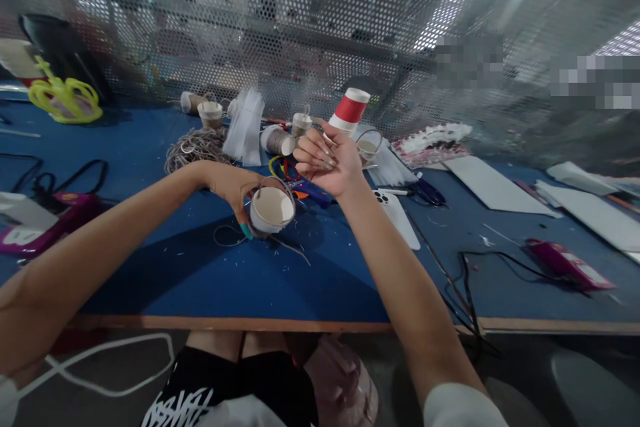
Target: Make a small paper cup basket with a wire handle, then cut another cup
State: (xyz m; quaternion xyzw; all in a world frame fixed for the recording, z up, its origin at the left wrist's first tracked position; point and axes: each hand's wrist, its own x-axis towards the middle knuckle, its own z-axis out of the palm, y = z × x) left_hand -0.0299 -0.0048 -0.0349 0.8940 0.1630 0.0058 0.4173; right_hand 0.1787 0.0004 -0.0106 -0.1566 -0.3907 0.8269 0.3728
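Observation:
My left hand (239, 192) is wrapped around the left side of a small paper cup (273, 207) with a thin looped handle, its open mouth facing up. A teal colour shows at one fingertip. Loose cord (290, 248) trails from the base of that cup onto the blue table. My right hand (330, 157) is raised over the table with its fingers curled in; whether anything thin is between them I cannot make out. Right behind it is a red and white paper cup (350, 109), partly hidden by the hand.
Behind my hands lie a heap of grey-brown cord (197, 148), white strips (245, 127), a cord spool (276, 140) and a basket-like cup (369, 148). A white phone (397, 217) is by my right forearm. Purple glue guns (570, 263) with black cables lie at both sides. A perforated screen (300, 33) stands behind.

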